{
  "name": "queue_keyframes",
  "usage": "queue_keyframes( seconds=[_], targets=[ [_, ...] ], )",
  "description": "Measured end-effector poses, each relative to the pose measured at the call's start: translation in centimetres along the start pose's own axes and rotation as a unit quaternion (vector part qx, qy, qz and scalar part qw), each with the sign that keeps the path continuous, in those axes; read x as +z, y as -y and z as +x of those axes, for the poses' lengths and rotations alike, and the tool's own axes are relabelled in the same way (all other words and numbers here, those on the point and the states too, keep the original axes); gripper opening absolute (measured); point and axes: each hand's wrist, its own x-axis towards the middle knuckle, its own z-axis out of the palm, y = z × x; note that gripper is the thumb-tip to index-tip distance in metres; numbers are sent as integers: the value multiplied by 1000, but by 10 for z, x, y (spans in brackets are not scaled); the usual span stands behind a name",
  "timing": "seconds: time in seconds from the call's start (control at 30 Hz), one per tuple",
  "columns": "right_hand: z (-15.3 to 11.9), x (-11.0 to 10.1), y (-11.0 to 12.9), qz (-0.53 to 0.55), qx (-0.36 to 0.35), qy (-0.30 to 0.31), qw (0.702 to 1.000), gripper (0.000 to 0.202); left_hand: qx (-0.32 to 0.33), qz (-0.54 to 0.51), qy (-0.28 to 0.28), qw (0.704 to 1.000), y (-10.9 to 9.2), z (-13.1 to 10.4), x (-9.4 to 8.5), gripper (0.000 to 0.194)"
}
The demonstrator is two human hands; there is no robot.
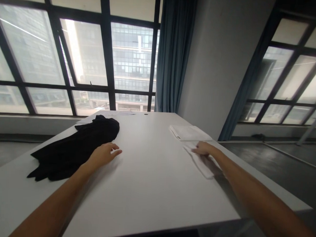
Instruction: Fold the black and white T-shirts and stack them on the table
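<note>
My left hand (105,154) hovers above the white table (142,187), thumb and fingers apart, with nothing between them. Beside it on the left lies a black garment (76,146), loosely spread and bunched at its far end. On the right, my right hand (203,148) has its fingers closed on a white cloth (201,165), which is slightly blurred and lies low over the tabletop. Just beyond that hand rests a folded white cloth (190,132), flat on the table.
Thin white sheets (122,113) lie at the table's far left. Behind the table are large windows, a blue curtain (174,57) and a grey pillar (217,58). The table's right edge borders grey floor (283,157).
</note>
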Motion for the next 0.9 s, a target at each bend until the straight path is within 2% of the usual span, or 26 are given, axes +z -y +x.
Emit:
queue_keyframes(
  seconds=[0.1,0.17,0.2,0.27,0.33,0.37,0.43,0.5,0.57,0.63,0.7,0.77,0.83,0.9],
  targets=[
    [-1,13,40,37,-110,141,983,58,49,-15,38,998,-8,-4,14,44],
    [-10,25,67,10,-185,192,964,70,78,-6,60,995,-9,-6,22,46],
    [-18,32,81,-16,-215,193,957,70,89,0,71,993,-9,-6,26,46],
    [-34,47,108,-33,-282,166,944,56,101,2,87,991,-7,-6,34,48],
    [-49,61,135,4,-351,138,926,38,111,-16,86,990,-5,-5,40,46],
    [-55,67,148,27,-371,135,918,37,116,-32,78,990,-6,-4,43,43],
    [-64,75,171,56,-373,127,917,49,130,-72,58,987,-7,-3,45,34],
    [-65,77,188,48,-344,112,931,62,139,-122,45,982,-9,-2,44,28],
    [-61,75,198,15,-313,85,946,50,119,-183,27,975,-7,1,39,25],
    [-53,68,204,2,-294,61,954,25,67,-259,-22,963,-1,5,29,25],
    [-46,57,208,54,-275,36,959,6,-11,-336,-114,935,10,9,15,25],
    [-44,44,212,189,-260,25,946,18,-91,-410,-219,881,21,13,0,23],
    [-49,30,218,349,-276,48,894,34,-151,-459,-299,823,29,14,-14,21],
    [-57,15,225,463,-331,116,814,44,-174,-476,-350,787,31,12,-26,19]
  ],
)
